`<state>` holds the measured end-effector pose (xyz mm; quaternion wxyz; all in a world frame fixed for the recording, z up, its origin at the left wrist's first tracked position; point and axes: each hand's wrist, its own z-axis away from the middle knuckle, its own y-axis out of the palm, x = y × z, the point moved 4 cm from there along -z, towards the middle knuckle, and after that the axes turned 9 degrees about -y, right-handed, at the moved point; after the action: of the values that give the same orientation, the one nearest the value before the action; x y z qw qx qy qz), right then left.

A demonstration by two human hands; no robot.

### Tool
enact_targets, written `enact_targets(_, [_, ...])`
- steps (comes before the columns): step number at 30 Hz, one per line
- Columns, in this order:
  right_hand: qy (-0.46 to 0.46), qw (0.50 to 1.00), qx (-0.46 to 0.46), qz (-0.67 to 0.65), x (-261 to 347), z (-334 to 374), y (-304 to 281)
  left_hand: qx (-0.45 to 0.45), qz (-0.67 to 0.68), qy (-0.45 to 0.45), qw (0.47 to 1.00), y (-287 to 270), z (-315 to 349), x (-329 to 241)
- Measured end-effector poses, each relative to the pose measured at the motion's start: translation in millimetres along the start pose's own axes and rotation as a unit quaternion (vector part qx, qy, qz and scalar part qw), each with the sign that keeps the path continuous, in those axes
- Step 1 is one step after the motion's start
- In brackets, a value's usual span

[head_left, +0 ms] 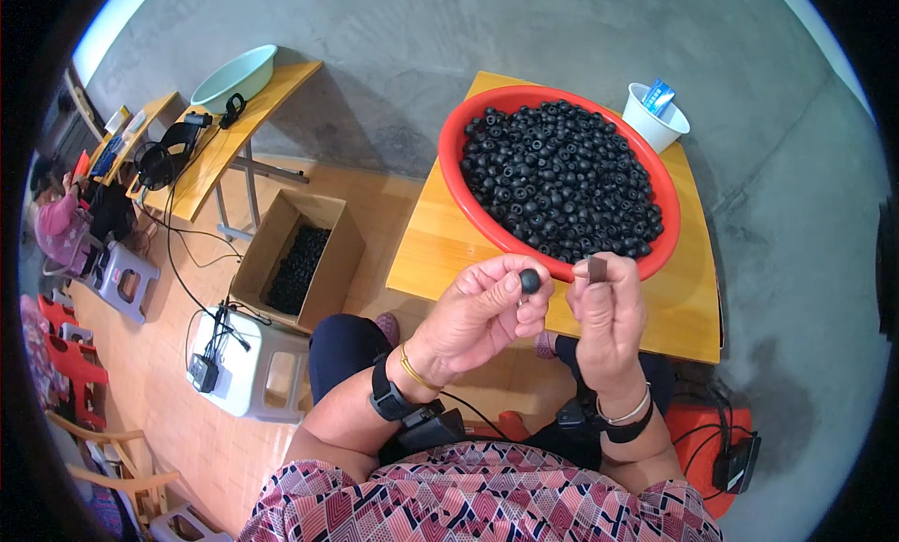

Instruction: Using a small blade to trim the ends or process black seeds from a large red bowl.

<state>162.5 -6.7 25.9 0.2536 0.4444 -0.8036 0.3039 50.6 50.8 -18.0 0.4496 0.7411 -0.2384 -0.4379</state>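
small black round bead pinched at your left hand fingertips, hole facing up. short dark peg clamped upright in your right hand, just beside bead, to its right. both held below near rim of red basin, full of black beads, on yellow table.

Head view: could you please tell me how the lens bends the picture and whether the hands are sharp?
Head view: fisheye, with black corners and a round rim; the table edges bow. Left hand with its black bead and right hand with a small dark piece are sharp at centre; the red basin shows soft, even light and no glare; things at the left rim look squeezed and small.
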Motion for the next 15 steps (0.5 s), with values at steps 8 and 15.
enact_targets(8, [0.044, 0.995, 0.092, 0.015, 13, -5, 1, 0.051, 0.013, -0.034, 0.998, 1, 0, 2])
enact_targets(15, [0.040, 0.993, 0.112, -0.020, 27, -8, 10, 0.047, 0.010, -0.035, 0.998, -2, 0, 4])
